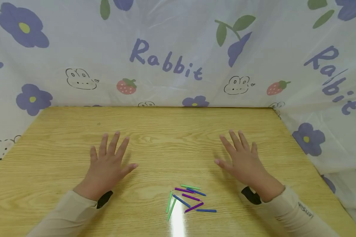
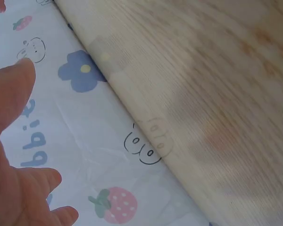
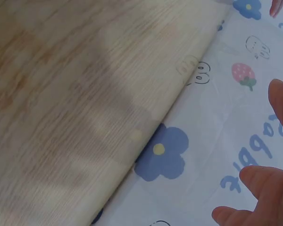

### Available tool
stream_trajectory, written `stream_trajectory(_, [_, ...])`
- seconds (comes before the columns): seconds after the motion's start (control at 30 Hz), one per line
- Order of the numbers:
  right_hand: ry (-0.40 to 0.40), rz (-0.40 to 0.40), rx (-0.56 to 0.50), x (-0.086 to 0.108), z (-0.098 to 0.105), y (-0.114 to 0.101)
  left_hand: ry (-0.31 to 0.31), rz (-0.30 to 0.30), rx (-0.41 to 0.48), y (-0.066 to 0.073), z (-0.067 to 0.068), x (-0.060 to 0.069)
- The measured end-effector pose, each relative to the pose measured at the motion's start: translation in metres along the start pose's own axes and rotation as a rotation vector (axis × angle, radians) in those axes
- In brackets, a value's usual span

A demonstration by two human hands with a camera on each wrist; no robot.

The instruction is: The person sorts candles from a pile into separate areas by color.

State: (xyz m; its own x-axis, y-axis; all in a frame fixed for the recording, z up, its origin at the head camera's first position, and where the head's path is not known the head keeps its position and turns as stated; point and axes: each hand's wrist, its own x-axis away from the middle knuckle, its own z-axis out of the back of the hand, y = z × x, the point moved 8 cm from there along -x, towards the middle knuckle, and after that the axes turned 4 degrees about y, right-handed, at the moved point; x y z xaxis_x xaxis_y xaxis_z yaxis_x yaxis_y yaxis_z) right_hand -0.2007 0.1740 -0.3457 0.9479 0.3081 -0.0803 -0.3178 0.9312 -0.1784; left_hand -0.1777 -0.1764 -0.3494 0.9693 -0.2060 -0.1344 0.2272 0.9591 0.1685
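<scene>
Both hands are held over the wooden table with fingers spread, holding nothing. My left hand is on the left side of the head view, its thumb pointing inward. On the right side, my right hand mirrors it. Between the wrists, nearer the front, lies a loose cluster of thin short sticks: green sticks, purple sticks and blue sticks. Some of them touch or cross. Neither hand touches them. Each wrist view shows only parts of its hand, with fingers and fingers at the edge.
The wooden table runs back to a white curtain printed with flowers, rabbits and strawberries. This curtain also borders the left and right sides. Dark bands show at the sleeve cuffs. Light glares on the table at the front.
</scene>
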Motion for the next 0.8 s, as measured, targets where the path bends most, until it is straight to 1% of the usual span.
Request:
stream_trajectory(0.17, [0.013,0.028,-0.006,0.0,-0.001,-0.007,0.016,-0.014,0.009,0.008,-0.001,0.0])
stream_trajectory(0.37, [0.032,0.078,-0.028,0.002,-0.004,-0.019,0.037,-0.04,0.021,0.022,-0.001,0.003])
stream_trajectory(0.57, [0.036,0.135,-0.027,0.002,-0.009,-0.031,0.054,-0.084,0.031,0.038,-0.006,0.008])
stream_trajectory(0.8, [0.002,0.189,-0.046,0.003,-0.017,-0.047,0.046,-0.156,0.077,0.059,-0.01,0.014])
